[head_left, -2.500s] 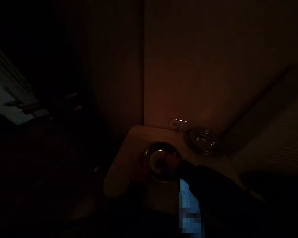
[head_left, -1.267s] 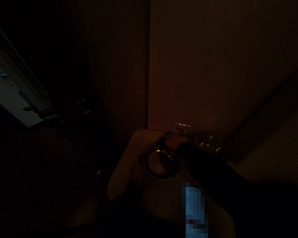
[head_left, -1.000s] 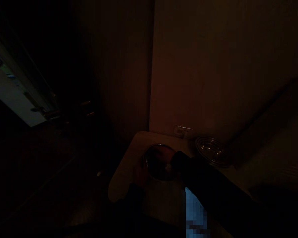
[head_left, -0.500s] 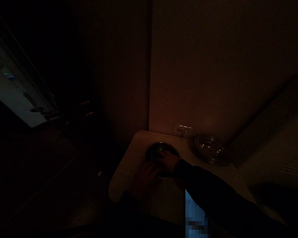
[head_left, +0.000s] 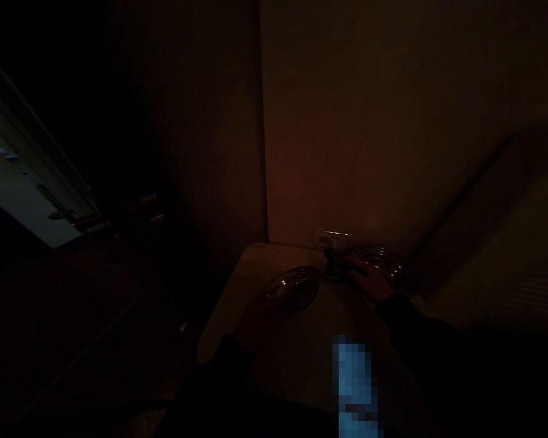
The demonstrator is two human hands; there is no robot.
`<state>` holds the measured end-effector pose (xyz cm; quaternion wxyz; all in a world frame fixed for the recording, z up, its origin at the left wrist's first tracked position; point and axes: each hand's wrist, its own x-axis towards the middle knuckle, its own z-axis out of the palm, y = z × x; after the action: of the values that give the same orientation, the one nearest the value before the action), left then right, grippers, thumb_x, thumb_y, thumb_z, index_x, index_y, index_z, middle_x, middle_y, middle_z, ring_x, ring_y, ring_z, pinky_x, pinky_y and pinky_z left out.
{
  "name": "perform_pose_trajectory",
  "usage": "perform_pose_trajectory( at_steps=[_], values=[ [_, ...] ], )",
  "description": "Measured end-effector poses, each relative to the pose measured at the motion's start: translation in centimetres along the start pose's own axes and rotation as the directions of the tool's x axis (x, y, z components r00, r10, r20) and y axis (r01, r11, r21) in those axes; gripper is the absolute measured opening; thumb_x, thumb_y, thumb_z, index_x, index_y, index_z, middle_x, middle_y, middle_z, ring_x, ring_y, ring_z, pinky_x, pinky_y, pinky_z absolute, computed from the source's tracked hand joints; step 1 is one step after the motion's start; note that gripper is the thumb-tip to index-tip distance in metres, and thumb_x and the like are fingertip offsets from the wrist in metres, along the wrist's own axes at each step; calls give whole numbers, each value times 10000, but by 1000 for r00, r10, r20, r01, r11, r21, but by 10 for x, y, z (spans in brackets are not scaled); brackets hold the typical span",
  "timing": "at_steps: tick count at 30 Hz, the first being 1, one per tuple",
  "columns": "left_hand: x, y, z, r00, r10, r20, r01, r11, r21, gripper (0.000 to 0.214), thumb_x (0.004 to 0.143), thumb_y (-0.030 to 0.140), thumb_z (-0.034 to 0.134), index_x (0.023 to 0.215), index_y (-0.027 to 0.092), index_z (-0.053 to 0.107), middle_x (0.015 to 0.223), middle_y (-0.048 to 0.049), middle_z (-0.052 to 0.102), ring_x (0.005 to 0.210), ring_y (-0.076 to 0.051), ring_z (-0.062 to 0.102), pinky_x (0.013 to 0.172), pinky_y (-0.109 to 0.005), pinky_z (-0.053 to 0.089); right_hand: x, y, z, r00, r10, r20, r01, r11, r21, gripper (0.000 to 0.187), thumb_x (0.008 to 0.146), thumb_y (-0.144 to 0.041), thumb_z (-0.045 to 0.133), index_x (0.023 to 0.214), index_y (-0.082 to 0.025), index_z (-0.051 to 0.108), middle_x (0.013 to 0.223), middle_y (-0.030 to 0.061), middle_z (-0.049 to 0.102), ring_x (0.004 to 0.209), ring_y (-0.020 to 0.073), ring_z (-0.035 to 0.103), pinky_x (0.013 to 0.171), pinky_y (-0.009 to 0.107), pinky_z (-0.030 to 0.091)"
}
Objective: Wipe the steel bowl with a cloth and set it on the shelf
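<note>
The scene is very dark. A shiny metal dish (head_left: 296, 281) is tilted above the pale table (head_left: 237, 304). My left hand (head_left: 262, 313) grips its near left edge, though the fingers barely show. Farther right, my right hand (head_left: 369, 281) is closed on a dark, crumpled cloth (head_left: 335, 266), apart from the dish. Just beyond the right hand stand several stacked metal dishes (head_left: 381, 257), partly covered by that hand.
Behind the table is a wall with a socket plate (head_left: 329, 237) low on it. A large pale panel (head_left: 497, 243) slants at right. A door handle (head_left: 61, 215) shows at left. A bright pixelated patch (head_left: 356, 377) lies at the lower middle.
My right hand has moved out of the dish toward the stack at right, with the dark cloth. The dish has tipped from lying flat to tilted in my left hand.
</note>
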<state>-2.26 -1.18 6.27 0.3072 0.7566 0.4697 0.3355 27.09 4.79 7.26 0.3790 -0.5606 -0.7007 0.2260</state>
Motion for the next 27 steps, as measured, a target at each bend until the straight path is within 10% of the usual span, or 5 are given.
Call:
perform_pose_trajectory(
  at_steps=[9,14,19,23,27],
  values=[
    [10,47,-5,949,-273,-157,219,930,-296,343,810,394,448,937,166,669,939,-43,697,901,-202,626,786,-290,485,-12,-58,42,975,-213,61,214,977,-21,379,807,-207,399,1155,-198,549,1189,85,553,1105,219,497,954,440,387],
    [13,53,-2,912,-315,-264,235,927,-293,379,825,387,399,871,130,674,832,-61,705,757,-188,638,667,-261,488,-32,-110,57,851,-520,69,523,833,-181,321,801,-237,483,1101,-197,592,1269,97,469,1147,274,387,949,485,348],
    [7,57,-2,886,-316,-338,224,932,-285,394,821,415,399,868,136,673,832,-55,704,779,-195,634,647,-251,480,-25,-104,59,913,-408,-28,388,886,-252,351,877,-222,339,1160,-188,543,1231,118,492,1116,244,422,932,466,370],
    [6,61,3,880,-349,-322,250,917,-310,400,826,412,385,835,129,669,788,-66,700,717,-190,627,599,-245,470,-30,-100,65,844,-533,61,528,807,-265,304,847,-304,440,1101,-220,582,1296,88,452,1187,287,342,968,500,323],
    [6,65,9,867,-339,-365,248,929,-274,413,831,428,376,791,135,665,724,-62,687,694,-185,617,589,-243,460,-31,-102,63,922,-380,-77,361,913,-189,362,894,-249,295,1124,-171,564,1161,129,533,1077,238,460,914,455,401]
  ],
)
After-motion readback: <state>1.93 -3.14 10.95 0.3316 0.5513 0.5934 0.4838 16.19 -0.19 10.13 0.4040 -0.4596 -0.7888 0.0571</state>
